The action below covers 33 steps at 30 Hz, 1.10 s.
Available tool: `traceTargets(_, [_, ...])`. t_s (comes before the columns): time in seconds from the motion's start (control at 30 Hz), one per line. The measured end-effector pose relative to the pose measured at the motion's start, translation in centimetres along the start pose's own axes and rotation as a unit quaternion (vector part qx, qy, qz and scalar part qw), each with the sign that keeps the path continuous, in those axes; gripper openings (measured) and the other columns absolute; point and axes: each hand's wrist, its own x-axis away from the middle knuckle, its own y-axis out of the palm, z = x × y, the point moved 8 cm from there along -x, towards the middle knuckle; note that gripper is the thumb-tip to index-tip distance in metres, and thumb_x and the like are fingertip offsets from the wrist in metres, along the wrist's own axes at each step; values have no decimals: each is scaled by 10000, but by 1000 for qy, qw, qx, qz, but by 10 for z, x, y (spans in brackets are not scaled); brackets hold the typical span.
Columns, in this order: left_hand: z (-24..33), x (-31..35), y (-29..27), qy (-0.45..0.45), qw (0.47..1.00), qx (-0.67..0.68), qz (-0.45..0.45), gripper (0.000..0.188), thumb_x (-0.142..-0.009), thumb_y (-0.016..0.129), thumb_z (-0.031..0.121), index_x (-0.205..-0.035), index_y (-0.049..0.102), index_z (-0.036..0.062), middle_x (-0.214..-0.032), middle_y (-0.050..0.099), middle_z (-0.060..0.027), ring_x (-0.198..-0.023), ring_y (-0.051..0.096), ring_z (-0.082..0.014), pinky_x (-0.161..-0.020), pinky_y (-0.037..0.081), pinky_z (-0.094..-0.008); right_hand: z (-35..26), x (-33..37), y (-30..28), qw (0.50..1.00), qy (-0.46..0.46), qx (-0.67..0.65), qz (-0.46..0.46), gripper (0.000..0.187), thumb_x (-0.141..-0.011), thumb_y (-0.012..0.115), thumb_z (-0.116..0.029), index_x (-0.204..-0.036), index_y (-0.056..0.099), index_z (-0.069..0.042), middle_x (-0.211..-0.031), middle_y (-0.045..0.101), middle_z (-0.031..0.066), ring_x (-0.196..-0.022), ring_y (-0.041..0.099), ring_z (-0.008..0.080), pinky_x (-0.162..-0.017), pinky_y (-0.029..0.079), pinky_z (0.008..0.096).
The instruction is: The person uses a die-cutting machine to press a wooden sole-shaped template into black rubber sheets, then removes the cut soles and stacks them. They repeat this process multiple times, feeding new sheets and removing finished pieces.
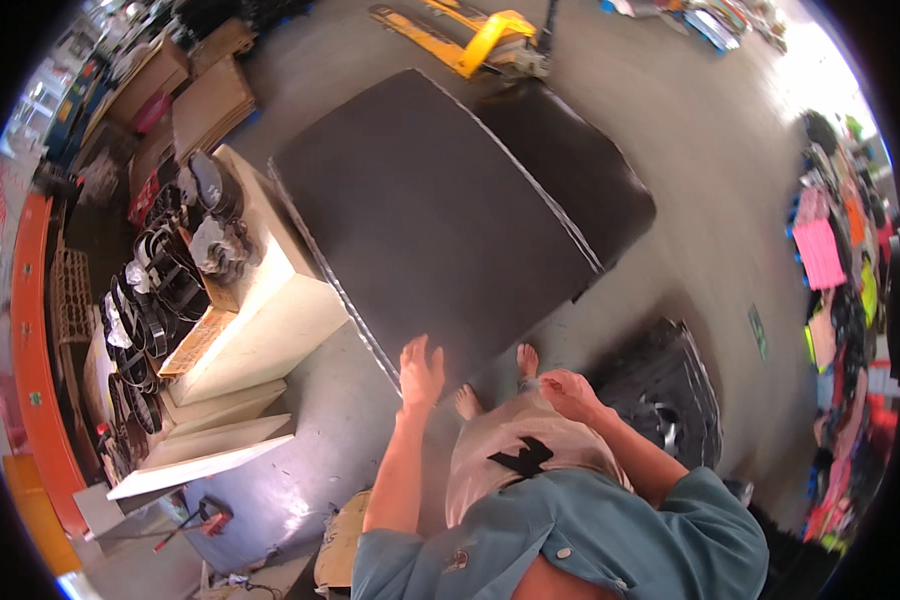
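Observation:
A large, flat dark sheet [420, 200] with pale edges lies in front of me. A second dark sheet [580, 165] shows past its far right edge. My left hand [422, 374] is over the near end of the large sheet, beside its left corner, with the fingers apart. Whether it touches the surface is hard to tell. Close to my right thigh, my right hand [568, 391] is closed with its fingers curled in. What it may hold is hidden. Both bare feet [527, 360] show on the floor just past my hands.
Pale boards [270, 320] stand on the left beside a heap of black straps [140, 310]. A yellow pallet jack [495, 45] is at the far side. Black folded material [660, 400] lies right of me. Colourful piled goods [820, 250] line the right edge.

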Motion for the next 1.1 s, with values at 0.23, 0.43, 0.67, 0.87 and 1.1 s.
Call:
traceTargets(0.23, [-95, -181, -13, -79, 986, -139, 46, 684, -1039, 703, 313, -1581, 470, -33, -1630, 428, -339, -1522, 383, -539, -1263, 340, -578, -32, -230, -21, 970, -209, 92, 88, 377, -932, 767, -89, -1279, 631, -31, -1233, 662, 202, -1154, 643, 441, -969, 556, 506])
traceTargets(0.43, [-147, -314, 22, -129, 963, -235, 39, 782, -1073, 615, 473, -1672, 366, 37, -1757, 226, -302, -1631, 175, -515, -1315, 163, -647, -22, -449, -9, 930, -260, 249, 78, 572, -968, 739, -212, -1432, 560, 70, -1511, 508, 280, -1404, 496, 476, -1192, 424, 548])
traceTargets(0.67, [-156, -320, 38, -182, 945, -262, 72, 934, -991, 656, 607, -1708, 317, 114, -1778, 160, -277, -1637, 111, -533, -1314, 79, -682, -89, -723, 8, 900, -285, 311, 110, 665, -1053, 663, -427, -1532, 521, 12, -1653, 400, 238, -1539, 373, 448, -1261, 288, 653])
traceTargets(0.87, [-155, -327, 30, -201, 949, -234, 70, 981, -923, 729, 618, -1688, 361, 125, -1745, 250, -287, -1604, 202, -556, -1277, 172, -713, -198, -913, 70, 891, -192, 411, 21, 1206, -831, 687, -841, -1719, 294, -125, -1793, 200, 165, -1658, 139, 395, -1276, 150, 740])
traceTargets(1.1, [-160, -321, 33, -219, 954, -194, 59, 1013, -869, 816, 551, -1680, 370, 138, -1747, 225, -290, -1616, 156, -558, -1267, 162, -735, -250, -944, 69, 888, -158, 428, -66, 1303, -746, 824, -786, -1697, 308, -60, -1751, 305, 151, -1639, 242, 356, -1289, 248, 687])
